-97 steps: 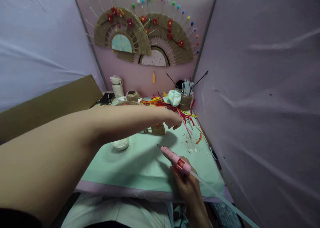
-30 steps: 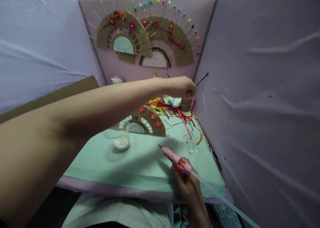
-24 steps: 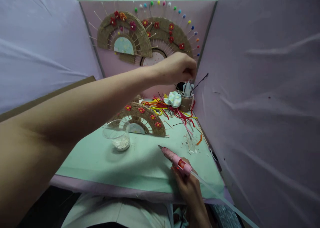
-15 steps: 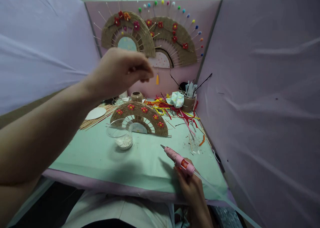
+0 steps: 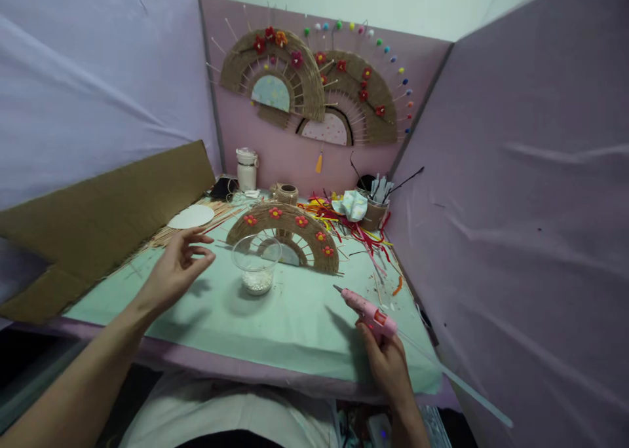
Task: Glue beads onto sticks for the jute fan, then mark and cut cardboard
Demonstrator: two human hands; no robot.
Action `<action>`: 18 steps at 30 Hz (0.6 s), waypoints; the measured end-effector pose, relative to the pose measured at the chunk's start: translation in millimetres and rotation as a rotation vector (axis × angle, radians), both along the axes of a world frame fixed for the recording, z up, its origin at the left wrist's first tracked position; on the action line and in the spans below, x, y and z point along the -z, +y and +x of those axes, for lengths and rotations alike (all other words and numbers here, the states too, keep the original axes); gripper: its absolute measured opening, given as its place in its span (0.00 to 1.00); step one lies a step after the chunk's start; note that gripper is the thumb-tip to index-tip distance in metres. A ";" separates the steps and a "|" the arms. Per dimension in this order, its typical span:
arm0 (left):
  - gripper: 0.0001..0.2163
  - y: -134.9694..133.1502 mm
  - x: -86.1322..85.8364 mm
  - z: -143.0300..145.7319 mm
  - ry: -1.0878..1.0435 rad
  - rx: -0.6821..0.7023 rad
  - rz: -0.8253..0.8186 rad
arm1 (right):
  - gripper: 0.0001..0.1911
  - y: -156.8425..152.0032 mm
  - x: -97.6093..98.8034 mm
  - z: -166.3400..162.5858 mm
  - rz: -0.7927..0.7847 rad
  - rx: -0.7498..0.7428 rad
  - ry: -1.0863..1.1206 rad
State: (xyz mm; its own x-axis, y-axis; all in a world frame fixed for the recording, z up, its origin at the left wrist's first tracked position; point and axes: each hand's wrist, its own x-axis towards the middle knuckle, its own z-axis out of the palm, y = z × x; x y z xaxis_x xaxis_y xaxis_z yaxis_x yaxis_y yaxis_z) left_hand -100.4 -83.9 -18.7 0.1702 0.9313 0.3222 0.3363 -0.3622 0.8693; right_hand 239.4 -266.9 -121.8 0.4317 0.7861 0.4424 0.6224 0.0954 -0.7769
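Note:
My right hand grips a pink hot glue gun, its nozzle pointing up and left over the table. A long pale glue stick trails from its back end. Above the table's left side, my left hand hangs with fingers loosely curved and apart, nothing between them. Just right of it stands a clear plastic cup with small white beads in the bottom. Behind the cup is a half-round twine-woven fan with several red flowers along its arc; the cup covers part of it.
Two larger decorated fans hang on the back panel. A white bottle, a twine roll, a white disc and colourful pipe cleaners line the back. Cardboard leans at left; a brown pot stands at right.
My left hand has dropped from in front of the hanging fans to low over the table's left side. The view has shifted; the glue gun stays in my right hand.

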 end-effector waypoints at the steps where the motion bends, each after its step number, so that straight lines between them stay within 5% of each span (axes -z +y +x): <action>1: 0.24 1.3 9.7 -2.8 -0.002 0.049 -0.030 | 0.19 -0.8 -2.2 1.9 0.003 0.032 -0.029; 7: 0.40 6.4 51.3 -0.9 0.006 0.267 -0.058 | 0.22 -3.8 -29.3 33.8 -0.022 0.321 -0.304; 11: 0.49 1.9 64.3 12.8 0.020 0.343 -0.059 | 0.21 3.7 -38.4 56.4 -0.290 0.451 -0.538; 18: 0.56 -3.3 64.1 34.4 -0.016 0.270 0.002 | 0.18 24.5 -32.9 48.3 -0.783 0.437 -0.819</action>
